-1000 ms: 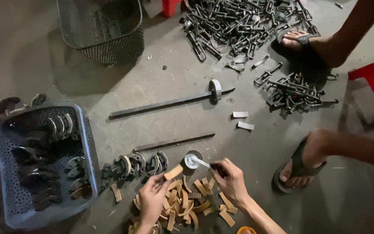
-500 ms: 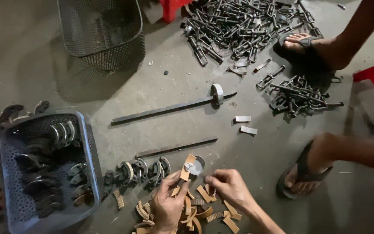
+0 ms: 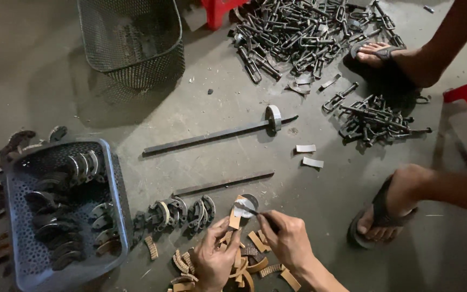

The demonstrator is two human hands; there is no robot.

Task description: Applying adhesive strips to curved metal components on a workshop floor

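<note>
Pinching parts over a floor pile

The left hand [image 3: 214, 258] pinched a tan lining strip [image 3: 235, 219] upright between thumb and fingertips; just right, the right hand [image 3: 286, 238] closed its fingers around a thin tool [image 3: 248, 208] touching a small tin [image 3: 246, 204].

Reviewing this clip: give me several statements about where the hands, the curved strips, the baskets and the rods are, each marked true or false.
1. The left hand holds a tan curved strip upright. True.
2. The right hand is empty. False: its fingers pinch a thin tool over a small round tin.
3. The blue plastic basket holds curved metal shoes. True.
4. The wire mesh basket stands on the red stool. False: it stands on the concrete floor.
5. The long rod lies inside the blue plastic basket. False: it lies on the floor, apart from it.
</note>
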